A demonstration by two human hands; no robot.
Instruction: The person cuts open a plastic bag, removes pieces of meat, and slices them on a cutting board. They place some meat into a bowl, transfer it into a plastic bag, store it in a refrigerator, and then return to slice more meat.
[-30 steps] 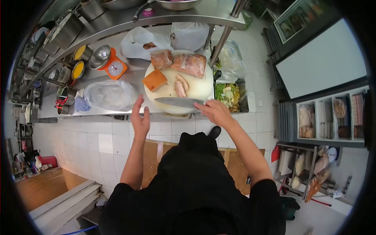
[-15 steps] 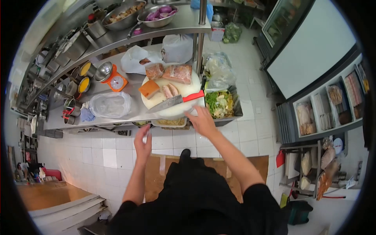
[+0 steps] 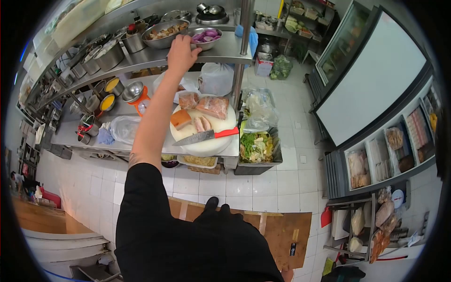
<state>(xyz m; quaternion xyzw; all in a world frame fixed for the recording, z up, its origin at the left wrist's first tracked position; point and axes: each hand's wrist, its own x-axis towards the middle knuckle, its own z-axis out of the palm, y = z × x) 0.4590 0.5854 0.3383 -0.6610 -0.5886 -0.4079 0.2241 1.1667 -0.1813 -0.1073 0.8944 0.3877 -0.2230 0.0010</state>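
Note:
My left hand (image 3: 182, 54) reaches to the upper steel shelf, beside the metal bowl of purple onions (image 3: 205, 37), fingers curled downward; whatever lies under them is hidden. A sliver of my right hand (image 3: 287, 274) shows low down by my body, its fingers hidden. On the counter, a round white cutting board (image 3: 206, 149) bears wrapped meat pieces (image 3: 212, 106), an orange-skinned block (image 3: 180, 119) and cut pale pink pieces (image 3: 202, 124). A red-handled knife (image 3: 206, 136) lies across its near part, touched by neither hand.
An orange scale (image 3: 142, 106) with a metal bowl and a clear plastic-lined container (image 3: 125, 129) stand left of the board. A bin of vegetable scraps (image 3: 258, 147) is at the counter's right end. A steel post (image 3: 245, 28) rises by the shelf. Refrigerated trays (image 3: 376, 162) stand right.
My left hand has gone from in front of the counter up to the shelf. My right hand has left the board's edge and dropped to the bottom of the view. The view has shifted.

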